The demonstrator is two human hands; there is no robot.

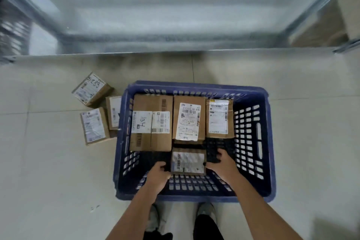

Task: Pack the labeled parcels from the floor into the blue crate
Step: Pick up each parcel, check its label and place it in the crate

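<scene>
A small brown parcel [188,161] with a white label sits low inside the blue crate [259,197], near the wall closest to the person. Both hands hold it. The left hand [158,174] grips its left edge with fingers curled around it. The right hand [221,163] presses on its right edge, thumb on the box and fingers bent behind it.

Three more parcels lie in a row at the far side of the crate. The biggest parcel [152,122] is on the left and has "134" written on its label. A middle parcel [189,121] with a tall white label lies just beside it. A third parcel [219,118] lies to the right of that one. The right part of the crate floor is bare.

The crate stands on a pale tiled floor [48,171]. Three parcels are still on the floor to the left of the crate. One parcel [91,89] is tilted and farthest away. A near parcel [94,125] lies closer to the person, and a thin parcel [114,112] lies right against the crate wall.

Beyond the crate is a blurry metal shelf frame [175,35]. The person's shoes [206,210] show below the crate.
</scene>
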